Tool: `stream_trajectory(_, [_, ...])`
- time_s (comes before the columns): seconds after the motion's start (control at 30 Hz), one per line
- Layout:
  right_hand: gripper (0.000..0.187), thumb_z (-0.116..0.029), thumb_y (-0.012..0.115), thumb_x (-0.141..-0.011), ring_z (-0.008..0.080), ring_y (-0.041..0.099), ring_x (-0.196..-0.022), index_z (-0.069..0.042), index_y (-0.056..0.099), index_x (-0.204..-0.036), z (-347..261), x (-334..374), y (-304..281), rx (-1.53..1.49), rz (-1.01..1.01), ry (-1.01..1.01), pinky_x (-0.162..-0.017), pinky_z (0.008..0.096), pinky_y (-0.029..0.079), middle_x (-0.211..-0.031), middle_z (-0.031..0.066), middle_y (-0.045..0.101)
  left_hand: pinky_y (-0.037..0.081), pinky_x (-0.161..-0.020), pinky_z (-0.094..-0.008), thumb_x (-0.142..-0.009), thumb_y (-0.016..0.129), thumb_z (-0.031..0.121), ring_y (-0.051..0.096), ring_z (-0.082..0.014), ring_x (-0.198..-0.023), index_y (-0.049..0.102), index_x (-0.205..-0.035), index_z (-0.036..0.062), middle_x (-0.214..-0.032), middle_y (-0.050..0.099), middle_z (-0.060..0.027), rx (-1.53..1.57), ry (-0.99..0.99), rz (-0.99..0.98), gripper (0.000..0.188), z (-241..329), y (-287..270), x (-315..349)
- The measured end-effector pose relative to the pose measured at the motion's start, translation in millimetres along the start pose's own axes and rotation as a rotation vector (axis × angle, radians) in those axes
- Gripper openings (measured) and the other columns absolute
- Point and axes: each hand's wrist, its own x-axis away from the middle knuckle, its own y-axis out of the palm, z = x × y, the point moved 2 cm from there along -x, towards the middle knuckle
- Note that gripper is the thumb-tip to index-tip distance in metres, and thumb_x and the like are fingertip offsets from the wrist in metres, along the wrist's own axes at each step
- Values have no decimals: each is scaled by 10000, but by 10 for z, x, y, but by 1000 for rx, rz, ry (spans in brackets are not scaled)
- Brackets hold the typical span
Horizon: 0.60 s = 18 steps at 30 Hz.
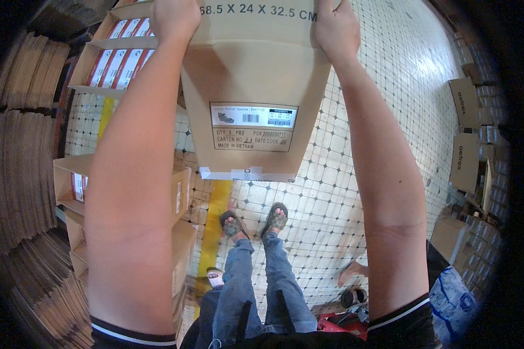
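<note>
A large brown cardboard box (250,70) is held up in front of me, its far end cut off by the upper edge of the picture. My left hand (176,20) grips its left side and my right hand (339,32) its right side, both near the top of the view. The fingers of both hands are partly hidden or out of frame. On the side facing me are printed black text and a white label (254,116) with a small picture of a sandal. Whitish tape (247,173) runs along the box's near edge.
Open cartons of white and red shoeboxes (117,68) stand at the left, beside stacks of flattened cardboard (20,157). More boxes (464,160) line the right. A yellow stripe (211,227) crosses the tiled floor (326,215). Other people's feet show beside my legs, one bare (354,272).
</note>
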Motion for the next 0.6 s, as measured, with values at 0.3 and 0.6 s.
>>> stream_trajectory(0.3, [602,-530,456,-923,440,560,-1025,39,592,-1067,67,-49,0,36,43,-69,-884,477,430,-1058,294,599,439,-925,-425,-979,413,421,575,-383,-1096,589,-1187,15,-1143,622,-236,62,71,18,489,-147,127,2])
stream_trajectory(0.6, [617,-532,494,-905,343,588,-1017,10,549,-1195,293,211,19,9,-191,-11,-896,394,442,-1092,225,606,449,-810,-474,-990,357,412,595,-417,-931,643,-1024,13,-971,653,-226,-4,-50,11,492,-93,-150,469])
